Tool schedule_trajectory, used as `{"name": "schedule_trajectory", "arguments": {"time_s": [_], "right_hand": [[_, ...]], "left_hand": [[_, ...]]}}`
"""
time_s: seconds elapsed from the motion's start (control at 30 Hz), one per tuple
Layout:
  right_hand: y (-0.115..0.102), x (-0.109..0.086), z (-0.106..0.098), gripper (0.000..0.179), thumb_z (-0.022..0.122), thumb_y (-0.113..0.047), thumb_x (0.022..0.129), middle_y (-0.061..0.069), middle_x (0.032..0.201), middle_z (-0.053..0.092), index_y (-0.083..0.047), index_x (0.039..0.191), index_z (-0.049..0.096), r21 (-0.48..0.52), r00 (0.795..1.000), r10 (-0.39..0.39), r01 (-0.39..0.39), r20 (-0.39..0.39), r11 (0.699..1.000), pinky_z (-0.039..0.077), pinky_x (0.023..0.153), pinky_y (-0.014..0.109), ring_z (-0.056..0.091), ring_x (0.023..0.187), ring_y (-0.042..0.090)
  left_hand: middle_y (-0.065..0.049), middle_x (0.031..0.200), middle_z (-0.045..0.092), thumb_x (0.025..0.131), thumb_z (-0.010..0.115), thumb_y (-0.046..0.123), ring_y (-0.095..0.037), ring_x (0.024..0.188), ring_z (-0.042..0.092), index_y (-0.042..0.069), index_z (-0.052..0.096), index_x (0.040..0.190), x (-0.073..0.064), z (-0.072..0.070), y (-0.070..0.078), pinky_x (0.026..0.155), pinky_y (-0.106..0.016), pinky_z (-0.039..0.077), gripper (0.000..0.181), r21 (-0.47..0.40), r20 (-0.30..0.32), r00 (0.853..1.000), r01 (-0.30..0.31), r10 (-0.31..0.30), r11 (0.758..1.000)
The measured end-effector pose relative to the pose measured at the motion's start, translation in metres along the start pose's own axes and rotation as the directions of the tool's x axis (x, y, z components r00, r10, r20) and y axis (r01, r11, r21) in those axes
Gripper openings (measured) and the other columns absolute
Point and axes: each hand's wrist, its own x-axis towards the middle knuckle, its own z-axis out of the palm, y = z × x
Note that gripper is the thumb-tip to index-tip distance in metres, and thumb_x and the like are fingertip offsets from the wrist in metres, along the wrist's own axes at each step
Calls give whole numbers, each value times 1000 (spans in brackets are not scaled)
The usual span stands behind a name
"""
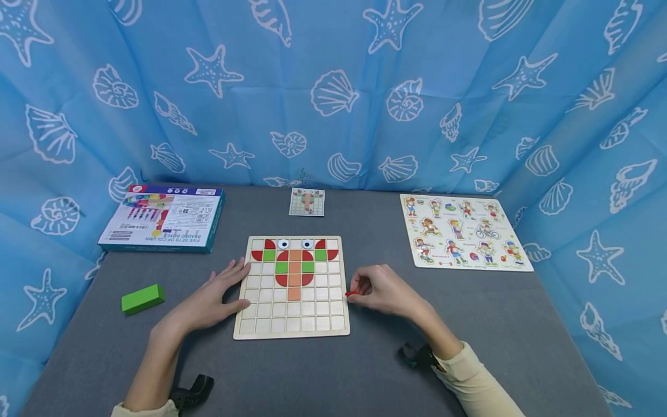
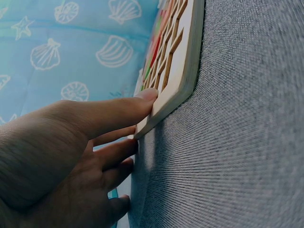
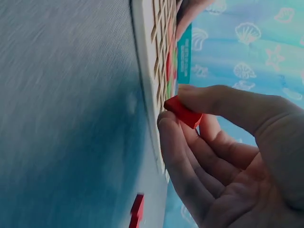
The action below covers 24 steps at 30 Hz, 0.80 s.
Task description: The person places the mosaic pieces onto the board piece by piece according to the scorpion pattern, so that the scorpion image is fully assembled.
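Observation:
A wooden grid board [image 1: 293, 328] lies flat, with red, green and orange tiles and two eye tiles set in its upper and middle cells. My left hand [image 1: 216, 295] rests at its left edge, fingers extended; in the left wrist view the thumb [image 2: 126, 109] touches the board's rim [image 2: 183, 90]. Just off the board's right edge, my right hand [image 1: 388, 291] pinches a red tile [image 3: 184, 113] between thumb and fingers. In the right wrist view another red piece [image 3: 137, 209] is on the table; I cannot make it out in the head view.
A small picture card [image 1: 306, 202] with a similar figure lies behind the board. At the left are a flat toy box [image 1: 161, 220] and a green block [image 1: 143, 299]. A picture puzzle board [image 1: 464, 231] lies back right. A blue curtain [image 1: 333, 133] hangs behind the grey table [image 1: 312, 376].

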Motion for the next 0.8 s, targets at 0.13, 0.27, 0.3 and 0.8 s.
{"name": "schedule_trajectory", "arguments": {"time_s": [0.13, 0.27, 0.3, 0.8], "right_hand": [[-10, 6, 5, 14, 86, -11, 90, -6, 80, 71, -11, 89, 72, 38, 999, -20, 19, 31, 999, 55, 67, 16, 61, 71, -2], [-17, 12, 12, 14, 83, -7, 88, -4, 83, 73, -11, 89, 70, 58, 997, -35, 32, 62, 998, 57, 71, 16, 63, 73, -2], [-18, 14, 14, 15, 83, -6, 89, -4, 83, 73, -11, 89, 69, 60, 997, -41, 37, 69, 998, 57, 71, 16, 63, 74, -2], [-51, 36, 37, 19, 77, -3, 98, 8, 114, 83, -3, 116, 82, 143, 982, -106, 84, 157, 986, 58, 83, 18, 68, 94, 8]], "left_hand": [[-26, 179, 24, 101, 77, 32, -53, 167, 16, 4, 34, 169, 0, 0, 0, 129, -82, 10, 85, 2, -3, 1000, -4, 4, 1000], [-26, 179, 24, 101, 78, 32, -53, 167, 17, 4, 34, 169, 1, 1, -1, 128, -82, 11, 86, 7, -6, 1000, -7, 7, 1000], [-26, 179, 24, 101, 78, 32, -53, 167, 17, 4, 34, 169, 1, 1, -1, 128, -82, 11, 86, 8, -7, 1000, -8, 8, 1000], [-27, 178, 25, 101, 78, 30, -54, 167, 17, 2, 35, 169, 1, 2, -3, 128, -83, 9, 85, -4, -16, 1000, -27, 27, 1000]]}}
